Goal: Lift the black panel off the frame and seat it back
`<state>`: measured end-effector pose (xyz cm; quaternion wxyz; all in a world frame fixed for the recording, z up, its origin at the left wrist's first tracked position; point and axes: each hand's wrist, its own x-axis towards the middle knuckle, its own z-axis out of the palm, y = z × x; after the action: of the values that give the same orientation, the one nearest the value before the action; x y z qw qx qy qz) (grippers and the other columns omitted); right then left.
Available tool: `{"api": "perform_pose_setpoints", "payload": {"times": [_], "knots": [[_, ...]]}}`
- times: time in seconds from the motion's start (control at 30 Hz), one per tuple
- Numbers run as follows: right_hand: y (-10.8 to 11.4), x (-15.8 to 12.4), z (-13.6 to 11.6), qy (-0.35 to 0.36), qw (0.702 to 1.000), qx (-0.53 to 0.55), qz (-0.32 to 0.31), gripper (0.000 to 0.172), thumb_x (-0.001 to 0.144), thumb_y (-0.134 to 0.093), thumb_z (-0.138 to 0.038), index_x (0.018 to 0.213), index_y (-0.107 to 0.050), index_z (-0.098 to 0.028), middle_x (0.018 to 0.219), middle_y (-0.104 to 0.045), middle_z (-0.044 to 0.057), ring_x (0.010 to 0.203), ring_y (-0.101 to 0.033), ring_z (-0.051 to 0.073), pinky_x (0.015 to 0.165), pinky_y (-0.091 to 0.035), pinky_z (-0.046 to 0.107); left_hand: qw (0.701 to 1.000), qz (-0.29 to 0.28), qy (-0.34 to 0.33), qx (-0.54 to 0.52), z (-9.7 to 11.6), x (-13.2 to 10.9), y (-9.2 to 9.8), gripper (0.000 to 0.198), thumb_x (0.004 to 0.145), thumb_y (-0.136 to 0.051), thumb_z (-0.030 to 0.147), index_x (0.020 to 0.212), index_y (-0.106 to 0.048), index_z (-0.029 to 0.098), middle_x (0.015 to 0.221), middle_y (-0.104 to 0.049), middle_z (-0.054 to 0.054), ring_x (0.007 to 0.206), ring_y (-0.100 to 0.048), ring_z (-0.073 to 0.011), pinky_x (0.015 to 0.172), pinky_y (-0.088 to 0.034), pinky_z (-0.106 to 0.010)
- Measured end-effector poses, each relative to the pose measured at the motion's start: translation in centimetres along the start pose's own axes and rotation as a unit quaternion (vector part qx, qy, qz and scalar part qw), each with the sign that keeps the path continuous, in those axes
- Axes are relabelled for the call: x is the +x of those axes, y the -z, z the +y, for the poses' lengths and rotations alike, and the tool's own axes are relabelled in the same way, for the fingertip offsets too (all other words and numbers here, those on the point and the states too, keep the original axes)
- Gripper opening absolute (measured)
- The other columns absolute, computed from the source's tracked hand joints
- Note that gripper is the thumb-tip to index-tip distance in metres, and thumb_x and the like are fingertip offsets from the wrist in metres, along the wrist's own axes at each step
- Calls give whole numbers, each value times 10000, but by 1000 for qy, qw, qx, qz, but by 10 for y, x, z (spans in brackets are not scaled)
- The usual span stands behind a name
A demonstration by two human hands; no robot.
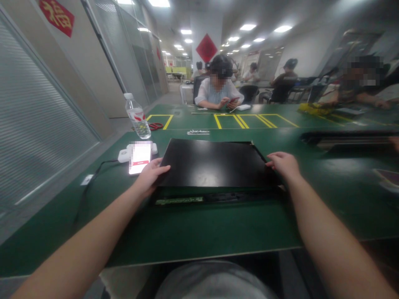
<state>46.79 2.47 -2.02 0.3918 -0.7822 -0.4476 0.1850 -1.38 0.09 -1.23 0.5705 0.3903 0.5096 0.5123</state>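
Note:
A glossy black flat panel (215, 164), like a display screen, lies in front of me, its near edge slightly raised over a dark frame (243, 196). A green circuit board strip (179, 201) shows along the frame's near side. My left hand (151, 176) grips the panel's left edge, thumb on top and fingers partly hidden beneath. My right hand (283, 164) is closed at the panel's right edge, fingertips pinched together there. The frame's far right corner sticks out past the panel; most of the frame is hidden under it.
On the left are a lit phone (140, 160), a white power strip (124, 155) with a dark cable, a water bottle (137, 116) and red scissors (156, 126). Small white pieces (198, 132) lie beyond the panel. Another dark frame (346, 139) is at right. A person (220, 89) sits opposite.

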Motion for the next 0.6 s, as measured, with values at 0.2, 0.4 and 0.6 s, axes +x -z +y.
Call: {"api": "perform_pose_setpoints", "payload": {"times": [0.2, 0.4, 0.6], "knots": [[1, -5, -8, 28, 996, -86, 7, 206, 861, -646, -310, 953, -809, -224, 762, -803, 76, 757, -730, 262, 690, -521, 345, 1000, -8, -6, 8, -2, 1, 0, 554, 672, -924, 86, 1181, -709, 139, 974, -867, -106, 782, -846, -278, 637, -669, -323], [2, -7, -11, 48, 989, -141, 12, 223, 855, -652, -291, 958, -843, -241, 792, -808, 69, 838, -745, 277, 720, -537, 345, 1000, -8, -3, 12, -3, 1, -1, 570, 650, -932, 68, 1171, -711, 138, 1002, -864, -122, 824, -848, -289, 669, -677, -328], [1, -8, -11, 64, 984, -166, 7, 238, 837, -644, -289, 943, -851, -246, 834, -821, 75, 856, -742, 283, 675, -507, 342, 1000, -3, -2, 26, -1, -2, -4, 499, 690, -900, 66, 1144, -715, 153, 1015, -860, -109, 832, -846, -283, 666, -673, -325]]}}
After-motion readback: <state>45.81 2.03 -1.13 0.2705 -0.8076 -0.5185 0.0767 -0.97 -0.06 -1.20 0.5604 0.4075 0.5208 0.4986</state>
